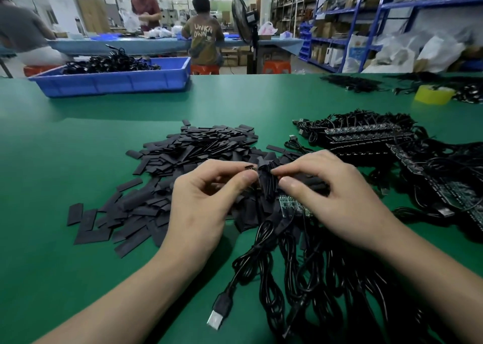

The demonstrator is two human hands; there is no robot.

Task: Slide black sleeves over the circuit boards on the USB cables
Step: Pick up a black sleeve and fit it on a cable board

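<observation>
Head view, centre: left hand and right hand pinch a black sleeve; flattened, it may snag the circuit board.

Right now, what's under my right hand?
Poking out beneath the right hand are black sleeves and a green circuit board; whatever lies directly under the palm is covered.

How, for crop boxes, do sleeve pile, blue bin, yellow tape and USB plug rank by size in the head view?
sleeve pile
blue bin
yellow tape and USB plug: alike; plug nearer, so unranked
</observation>
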